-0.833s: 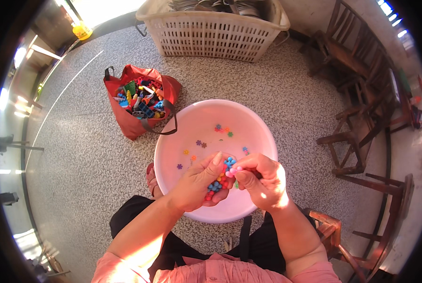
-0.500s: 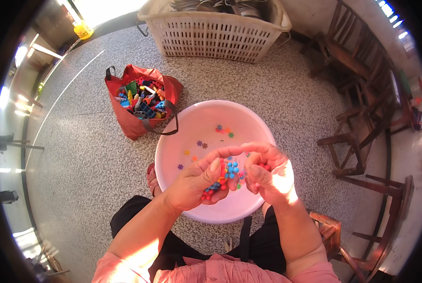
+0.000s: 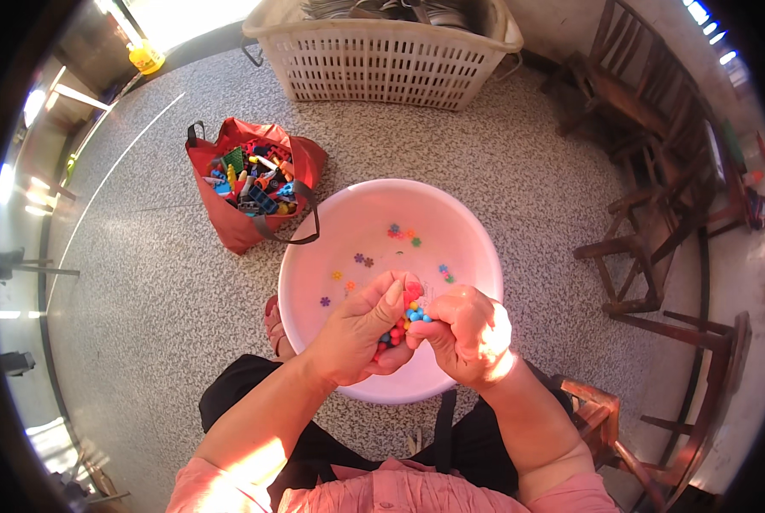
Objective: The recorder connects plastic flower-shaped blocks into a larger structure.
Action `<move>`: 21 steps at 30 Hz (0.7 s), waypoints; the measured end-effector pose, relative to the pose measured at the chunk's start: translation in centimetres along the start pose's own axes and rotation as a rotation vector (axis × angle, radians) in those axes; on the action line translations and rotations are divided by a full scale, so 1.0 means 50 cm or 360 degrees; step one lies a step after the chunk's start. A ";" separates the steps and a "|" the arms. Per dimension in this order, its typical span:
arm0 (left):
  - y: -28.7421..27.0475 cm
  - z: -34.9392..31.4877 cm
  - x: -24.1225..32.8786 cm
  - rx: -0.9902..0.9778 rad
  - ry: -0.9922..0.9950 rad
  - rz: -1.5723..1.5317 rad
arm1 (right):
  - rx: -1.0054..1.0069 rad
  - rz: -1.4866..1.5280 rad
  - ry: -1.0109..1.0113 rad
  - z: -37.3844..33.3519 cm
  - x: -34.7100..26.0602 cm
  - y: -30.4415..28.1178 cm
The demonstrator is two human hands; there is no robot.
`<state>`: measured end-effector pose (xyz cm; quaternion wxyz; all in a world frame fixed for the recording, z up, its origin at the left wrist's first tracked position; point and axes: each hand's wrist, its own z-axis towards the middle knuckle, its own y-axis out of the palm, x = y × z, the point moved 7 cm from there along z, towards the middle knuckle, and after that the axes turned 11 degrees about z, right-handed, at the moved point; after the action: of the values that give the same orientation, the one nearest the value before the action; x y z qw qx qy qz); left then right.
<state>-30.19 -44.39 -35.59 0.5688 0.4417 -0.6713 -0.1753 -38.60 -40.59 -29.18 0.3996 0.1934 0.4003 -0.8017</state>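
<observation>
fingers (image 3: 390, 361) of the left hand (image 3: 348, 342) cup beads (image 3: 397, 331); those of the right hand (image 3: 472, 333) pinch a blue piece (image 3: 417, 315) at the beads' two o'clock edge, over the tub (image 3: 374, 203). flowers (image 3: 416, 242) lie inside from nine to three o'clock. a bag (image 3: 233, 227) stands at the tub's ten o'clock.

Home-like room: wooden chairs (image 3: 613, 92), speckled floor (image 3: 143, 299), toy-filled red bag (image 3: 228, 218), pink basin (image 3: 339, 231).

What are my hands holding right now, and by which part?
Your left hand holds a cluster of knobby pieces by its left side, between thumb and fingers. Your right hand meets its blue right end; whether it pinches is unclear.
</observation>
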 end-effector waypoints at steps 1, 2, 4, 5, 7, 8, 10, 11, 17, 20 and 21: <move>-0.003 -0.001 0.001 0.0001 0.0000 0.0000 | 0.0000 0.0001 0.0000 -0.001 0.002 -0.002; -0.014 -0.001 0.000 0.0097 -0.0006 -0.0150 | 0.0022 -0.0031 -0.0061 -0.003 0.000 -0.008; -0.021 -0.001 0.003 0.0192 -0.0011 -0.0298 | 0.0044 -0.0064 -0.0124 -0.008 -0.005 -0.014; -0.016 -0.002 0.014 0.0197 0.0045 -0.0205 | 0.0155 0.0338 0.0161 -0.012 0.020 -0.024; -0.008 -0.003 0.024 0.0202 0.0099 -0.0114 | 0.0264 0.0738 0.0449 -0.013 0.041 -0.031; -0.007 -0.004 0.020 0.0221 0.0057 -0.0024 | 0.0440 0.1543 0.0927 -0.017 0.070 -0.022; -0.008 -0.004 0.016 0.0240 0.0014 0.0067 | 0.0480 0.2377 0.1385 -0.029 0.091 0.007; -0.012 -0.003 0.011 0.0256 -0.0031 0.0090 | 0.0480 0.2377 0.1384 -0.028 0.089 0.009; -0.021 -0.003 0.003 0.0194 -0.0056 0.0049 | -0.0019 0.1321 0.1467 -0.034 0.079 0.022; -0.016 -0.004 0.002 0.0091 -0.0033 -0.0011 | 0.0126 0.1857 0.1683 -0.054 0.094 0.041; -0.012 -0.004 0.004 0.0046 0.0012 -0.0033 | 0.0259 0.2305 0.1735 -0.059 0.095 0.052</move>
<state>-29.78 -44.84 -35.84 0.5630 0.4573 -0.6671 -0.1698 -39.47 -41.47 -35.24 0.5461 0.7775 0.2565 -0.1777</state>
